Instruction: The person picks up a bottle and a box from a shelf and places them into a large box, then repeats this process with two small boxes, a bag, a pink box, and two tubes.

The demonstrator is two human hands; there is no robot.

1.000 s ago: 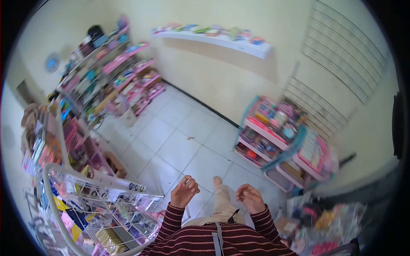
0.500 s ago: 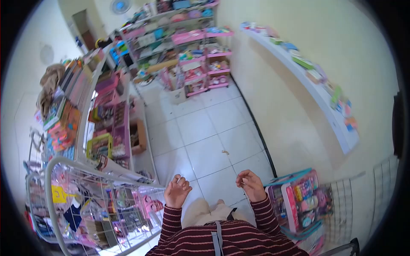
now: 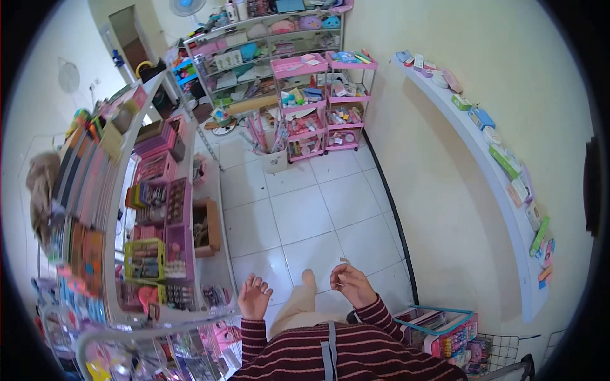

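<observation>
My left hand (image 3: 254,297) is raised in front of my body, palm up, with its fingers apart and loosely curled. Nothing shows in it. Level with it on the right, my right hand (image 3: 353,285) has thumb and fingers drawn together in a pinch. A tiny pale bit shows at the fingertips, too small to name. Both hands are above the white tiled floor (image 3: 254,213), touching neither shelf nor rack. A small brownish scrap (image 3: 344,260) lies on the tiles just beyond my right hand.
At left runs a shelf unit (image 3: 219,190) with baskets and books, with a wire rack (image 3: 82,343) nearer me. Pink trolleys (image 3: 298,66) and a white bin (image 3: 275,162) stand ahead. A curved wall shelf (image 3: 473,127) holds small boxes; a case of toys (image 3: 438,324) sits low right.
My view has moved forward along the aisle, and the side shelves and floor scrap are nearer. One foot is now forward. My right hand has shifted slightly left and stays pinched.
</observation>
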